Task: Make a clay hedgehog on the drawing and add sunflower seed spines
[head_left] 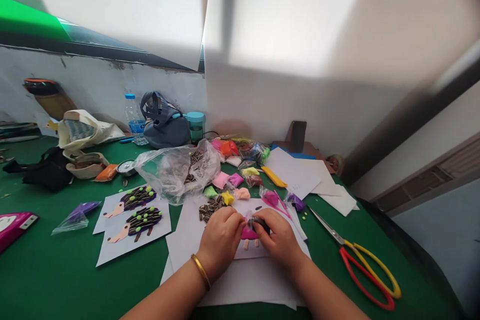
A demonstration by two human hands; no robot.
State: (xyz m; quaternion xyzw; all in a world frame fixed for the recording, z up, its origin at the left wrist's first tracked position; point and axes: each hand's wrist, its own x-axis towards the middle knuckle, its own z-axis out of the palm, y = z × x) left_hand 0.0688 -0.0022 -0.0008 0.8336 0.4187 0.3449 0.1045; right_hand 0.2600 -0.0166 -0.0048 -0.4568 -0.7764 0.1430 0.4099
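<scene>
Both my hands meet over white paper (pixel 210 280). My right hand (pixel 281 240) is closed around a small black packet (pixel 260 223), which looks like clay in clear plastic. My left hand (pixel 221 235), with a gold bangle at the wrist, pinches the clear plastic end of that packet. Below the fingers, a pink clay shape (pixel 248 233) with two pale stubby legs (pixel 246 244) lies on the paper, partly hidden. A pile of striped sunflower seeds (pixel 210 209) sits beside my left hand, near a yellow clay piece (pixel 227 198).
Scissors (pixel 341 240) with red and yellow handles lie at right. Two hedgehog pictures (pixel 135 225) are at left, near a purple packet (pixel 78 212). Behind stand a plastic bag (pixel 176 170) of seeds, clay packets (pixel 228 147), a bottle (pixel 133 117) and a phone (pixel 299 136).
</scene>
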